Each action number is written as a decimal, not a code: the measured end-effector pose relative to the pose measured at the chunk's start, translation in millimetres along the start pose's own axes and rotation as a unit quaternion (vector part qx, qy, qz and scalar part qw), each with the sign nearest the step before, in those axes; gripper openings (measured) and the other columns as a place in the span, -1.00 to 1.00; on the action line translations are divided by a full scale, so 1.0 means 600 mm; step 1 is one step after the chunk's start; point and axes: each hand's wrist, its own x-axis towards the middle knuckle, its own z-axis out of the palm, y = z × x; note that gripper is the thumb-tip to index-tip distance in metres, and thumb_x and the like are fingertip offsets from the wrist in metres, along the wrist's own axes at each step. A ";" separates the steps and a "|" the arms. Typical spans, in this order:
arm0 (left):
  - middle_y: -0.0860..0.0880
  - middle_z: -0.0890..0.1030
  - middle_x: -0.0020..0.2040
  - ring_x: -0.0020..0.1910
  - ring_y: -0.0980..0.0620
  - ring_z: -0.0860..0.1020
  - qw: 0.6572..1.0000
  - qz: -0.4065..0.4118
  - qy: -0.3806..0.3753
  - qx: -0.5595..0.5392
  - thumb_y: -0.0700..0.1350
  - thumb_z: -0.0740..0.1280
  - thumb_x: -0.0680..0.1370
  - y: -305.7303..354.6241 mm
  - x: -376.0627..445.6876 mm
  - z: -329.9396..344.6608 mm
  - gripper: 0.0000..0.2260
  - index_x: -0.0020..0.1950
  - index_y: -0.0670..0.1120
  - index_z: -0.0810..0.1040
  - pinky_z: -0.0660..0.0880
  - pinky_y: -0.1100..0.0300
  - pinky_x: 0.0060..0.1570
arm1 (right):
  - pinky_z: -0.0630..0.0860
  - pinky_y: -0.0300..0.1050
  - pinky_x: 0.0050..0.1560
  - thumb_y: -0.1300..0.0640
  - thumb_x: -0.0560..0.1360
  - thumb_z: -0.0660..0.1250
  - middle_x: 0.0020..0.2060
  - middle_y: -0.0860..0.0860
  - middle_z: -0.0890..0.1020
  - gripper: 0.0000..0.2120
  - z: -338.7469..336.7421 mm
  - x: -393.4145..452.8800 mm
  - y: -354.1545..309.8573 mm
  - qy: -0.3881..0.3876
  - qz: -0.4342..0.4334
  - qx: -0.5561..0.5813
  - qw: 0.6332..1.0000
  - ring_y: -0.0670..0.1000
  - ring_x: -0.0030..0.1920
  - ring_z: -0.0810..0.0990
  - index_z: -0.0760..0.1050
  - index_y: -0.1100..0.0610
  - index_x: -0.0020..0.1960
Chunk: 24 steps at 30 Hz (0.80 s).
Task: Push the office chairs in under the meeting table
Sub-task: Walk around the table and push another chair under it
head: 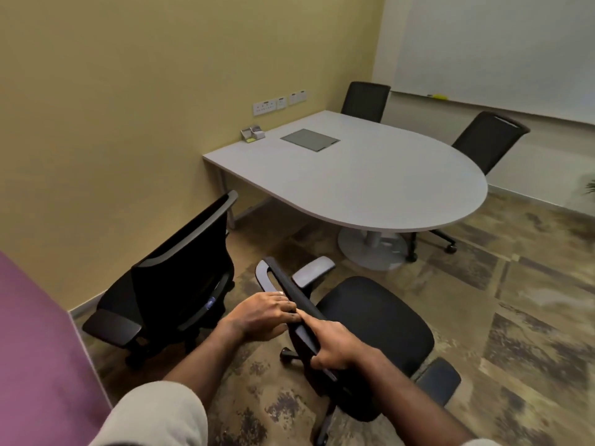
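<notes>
A black office chair (373, 320) with grey armrests stands on the carpet in front of me, its seat facing the white meeting table (370, 175). My left hand (262, 313) and my right hand (335, 346) both grip the top edge of its backrest. It stands apart from the table, about a seat's width short of the rounded end. A second black chair (174, 284) stands to the left by the yellow wall, also away from the table. Two more chairs, one at the far side (365, 101) and one at the right (487, 141), sit close against the table.
A grey flap panel (309, 140) is set in the tabletop, and a small card holder (252, 133) sits at its wall edge. The table's round pedestal base (370, 249) stands under the rounded end. A purple partition (38, 349) is at my left.
</notes>
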 end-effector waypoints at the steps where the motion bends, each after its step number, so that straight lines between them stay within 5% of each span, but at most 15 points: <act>1: -0.02 0.60 0.26 0.23 -0.05 0.54 1.000 0.001 0.002 -0.014 -0.02 0.21 0.59 0.012 0.013 -0.001 -0.64 0.39 0.05 0.49 0.48 0.03 0.21 | 0.35 -0.16 0.33 -0.17 0.25 0.38 0.48 0.01 0.39 0.01 -0.007 -0.018 0.016 -0.013 0.008 0.009 1.000 0.07 0.39 0.43 -0.04 -0.16 0.59; 4: 0.00 0.62 0.11 0.07 -0.05 0.58 0.999 0.008 0.006 -0.041 0.03 0.20 0.60 0.046 0.055 -0.001 -0.61 0.44 0.15 0.41 0.53 0.01 -0.06 | 0.35 0.05 0.44 -0.01 0.31 0.39 0.43 -0.03 0.42 -0.11 -0.021 -0.075 0.061 -0.037 0.046 0.033 0.998 0.06 0.43 0.37 0.03 -0.35 0.51; 8: -0.03 0.62 0.06 -0.01 -0.08 0.60 0.994 -0.003 0.003 -0.107 0.15 0.20 0.55 0.089 0.119 0.003 -0.57 0.41 0.11 0.34 0.51 0.02 -0.15 | 0.04 -0.07 0.56 -0.10 0.37 0.17 0.31 -0.08 0.56 -0.36 -0.028 -0.156 0.109 0.059 0.053 -0.091 0.993 -0.03 0.38 0.43 0.29 -0.15 0.46; 12: -0.05 0.64 -0.12 -0.18 -0.14 0.61 0.990 -0.066 -0.007 -0.123 0.10 0.34 0.45 0.099 0.155 0.023 -0.71 0.05 0.03 0.35 0.44 0.05 -0.28 | 0.44 -0.01 0.13 0.07 0.27 0.39 -0.08 -0.05 0.60 -0.70 -0.013 -0.200 0.145 0.157 0.170 -0.243 0.942 0.09 0.01 0.58 0.53 -0.02 0.01; 16: -0.01 0.63 -0.26 -0.30 -0.11 0.59 0.990 -0.079 -0.022 -0.113 0.16 0.24 0.39 0.127 0.201 0.034 -0.77 -0.23 0.01 0.46 0.54 0.08 -0.29 | 0.50 0.03 -0.10 -0.05 0.35 0.44 -0.38 -0.05 0.61 -0.85 -0.019 -0.202 0.184 0.173 0.225 -0.298 0.911 0.06 -0.28 0.59 0.54 -0.03 -0.32; 20: 0.03 0.60 -0.34 -0.38 -0.05 0.56 0.986 -0.115 -0.025 -0.116 0.22 0.18 0.36 0.134 0.238 0.035 -0.70 -0.29 0.01 0.49 0.49 0.14 -0.34 | 0.49 0.02 -0.18 -0.10 0.52 0.22 -0.30 -0.01 0.66 -0.76 -0.039 -0.196 0.227 0.153 0.244 -0.269 0.919 0.10 -0.21 0.64 0.48 -0.02 -0.25; 24: -0.01 0.60 -0.27 -0.28 -0.08 0.58 0.974 -0.166 -0.074 -0.134 0.19 0.29 0.39 0.143 0.306 0.023 -0.75 -0.27 0.01 0.50 0.56 0.06 -0.23 | 0.51 0.00 -0.13 -0.12 0.50 0.22 -0.14 0.00 0.68 -0.79 -0.065 -0.159 0.242 0.133 0.235 -0.237 0.933 0.11 -0.07 0.65 0.53 -0.02 -0.06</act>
